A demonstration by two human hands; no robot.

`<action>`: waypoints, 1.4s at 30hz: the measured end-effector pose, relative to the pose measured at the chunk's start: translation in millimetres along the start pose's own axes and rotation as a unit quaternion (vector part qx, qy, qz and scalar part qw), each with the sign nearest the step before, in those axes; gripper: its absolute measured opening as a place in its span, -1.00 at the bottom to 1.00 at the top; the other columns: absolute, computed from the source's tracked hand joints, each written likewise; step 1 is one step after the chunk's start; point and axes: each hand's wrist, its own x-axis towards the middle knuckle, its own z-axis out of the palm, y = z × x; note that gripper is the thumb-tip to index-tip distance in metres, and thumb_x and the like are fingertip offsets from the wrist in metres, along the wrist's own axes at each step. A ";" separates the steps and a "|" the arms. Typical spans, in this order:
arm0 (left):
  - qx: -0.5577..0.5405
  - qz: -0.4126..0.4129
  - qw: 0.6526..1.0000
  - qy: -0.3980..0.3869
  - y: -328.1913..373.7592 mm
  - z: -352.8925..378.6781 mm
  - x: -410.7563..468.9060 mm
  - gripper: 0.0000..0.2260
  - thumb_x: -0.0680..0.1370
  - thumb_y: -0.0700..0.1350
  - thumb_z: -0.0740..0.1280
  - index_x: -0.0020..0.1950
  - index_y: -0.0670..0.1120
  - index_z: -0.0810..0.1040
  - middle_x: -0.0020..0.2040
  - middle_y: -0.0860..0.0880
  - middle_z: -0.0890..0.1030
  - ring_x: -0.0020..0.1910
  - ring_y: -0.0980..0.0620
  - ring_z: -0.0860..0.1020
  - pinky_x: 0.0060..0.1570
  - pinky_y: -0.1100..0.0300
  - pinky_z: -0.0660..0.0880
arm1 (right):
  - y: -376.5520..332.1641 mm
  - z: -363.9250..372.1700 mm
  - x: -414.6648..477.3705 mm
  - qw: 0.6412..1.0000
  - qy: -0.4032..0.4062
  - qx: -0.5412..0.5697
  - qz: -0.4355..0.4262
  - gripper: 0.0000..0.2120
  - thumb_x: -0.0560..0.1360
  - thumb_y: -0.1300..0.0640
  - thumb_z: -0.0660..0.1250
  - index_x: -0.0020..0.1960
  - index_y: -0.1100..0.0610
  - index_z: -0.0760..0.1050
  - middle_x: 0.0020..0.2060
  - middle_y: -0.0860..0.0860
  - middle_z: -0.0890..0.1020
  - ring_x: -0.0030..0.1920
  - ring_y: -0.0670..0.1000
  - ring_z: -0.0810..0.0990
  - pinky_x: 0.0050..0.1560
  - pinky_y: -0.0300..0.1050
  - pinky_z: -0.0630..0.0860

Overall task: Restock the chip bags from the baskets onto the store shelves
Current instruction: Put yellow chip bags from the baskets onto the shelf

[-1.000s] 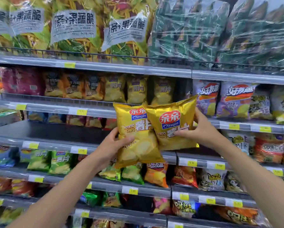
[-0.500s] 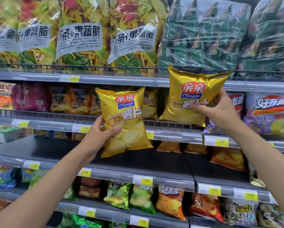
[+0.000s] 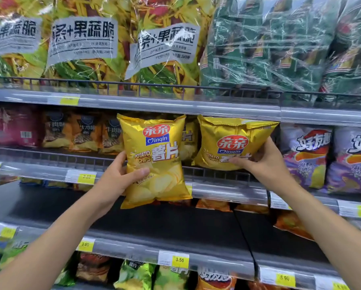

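At twelve o'clock, left hand (image 3: 121, 176) pinches left bag (image 3: 154, 147), right hand (image 3: 261, 164) pinches right bag (image 3: 227, 130), low down; light, puffy, crushable, so grip edges softly.

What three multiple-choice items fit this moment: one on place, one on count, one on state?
1. Where is the right bag? A top shelf; B bare dark shelf; C beside the purple bags.
2. How many gold bags are held? A one; B two; C three.
3. The left hand: A grips the left bag; B is open; C rests on a price tag.

C, it stands just left of the purple bags, at their level. B, the right hand and the left hand hold one each. A, its thumb lies across the bag's front, with the fingers behind.
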 end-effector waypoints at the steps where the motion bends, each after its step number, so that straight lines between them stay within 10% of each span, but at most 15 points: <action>1: 0.000 -0.001 1.000 -0.004 -1.6 0.1 2.5 -0.32 0.40 -0.03 0.57 0.49 0.09 0.42 0.26 -0.01 0.70 0.23 -0.06 0.68 0.27 -0.18 0.58 | 2.7 -0.3 1.9 1.000 -0.002 -0.005 0.001 -0.36 0.22 -0.01 0.66 0.21 -0.19 0.44 0.16 -0.09 0.67 0.19 -0.06 0.66 0.21 0.04 0.61; 8: -0.011 0.002 1.000 -0.014 -13.7 0.2 19.7 -0.39 0.45 -0.05 0.54 0.46 0.11 0.44 0.26 0.01 0.70 0.22 -0.05 0.69 0.25 -0.16 0.58 | 25.4 1.0 10.3 0.997 -0.014 -0.065 0.029 -0.33 0.30 0.08 0.66 0.29 -0.10 0.39 0.14 -0.21 0.62 0.07 -0.34 0.61 -0.01 -0.41 0.57; 25: -0.014 -0.015 1.000 -0.022 -11.9 -5.5 33.1 -0.43 0.46 0.06 0.54 0.44 0.16 0.47 0.27 0.04 0.70 0.22 -0.07 0.69 0.27 -0.28 0.56 | 51.6 21.7 80.9 0.974 -0.098 -0.060 0.194 -0.18 0.40 -0.20 0.56 0.50 0.04 0.28 0.31 -0.06 0.58 0.28 0.01 0.57 0.39 0.06 0.47; 35: -0.017 -0.009 0.999 -0.041 -14.6 -9.3 35.8 -0.31 0.29 0.23 0.63 0.38 0.23 0.54 0.30 0.03 0.68 0.26 -0.11 0.67 0.27 -0.33 0.54 | 49.0 28.7 74.4 0.956 -0.164 -0.067 0.233 -0.35 0.50 -0.24 0.44 0.48 -0.10 0.28 0.36 -0.10 0.52 0.32 0.00 0.50 0.25 -0.06 0.41; 38: -0.017 -0.004 0.999 -0.038 -14.5 -8.4 35.0 -0.17 0.13 0.31 0.69 0.37 0.23 0.54 0.30 0.03 0.68 0.24 -0.09 0.68 0.24 -0.29 0.56 | 44.3 24.1 80.0 0.938 -0.189 -0.067 0.283 -0.05 0.32 -0.44 0.49 0.56 -0.10 0.23 0.38 -0.10 0.52 0.31 0.02 0.53 0.04 -0.01 0.52; 42: -0.024 -0.006 0.999 -0.037 -12.7 -6.8 33.4 -0.39 0.38 0.16 0.62 0.39 0.20 0.53 0.29 0.03 0.69 0.24 -0.10 0.68 0.28 -0.32 0.53 | 36.2 18.7 83.0 0.921 -0.195 -0.025 0.337 -0.25 0.37 -0.34 0.50 0.43 -0.09 0.32 0.21 -0.08 0.57 0.13 -0.02 0.56 0.01 0.00 0.50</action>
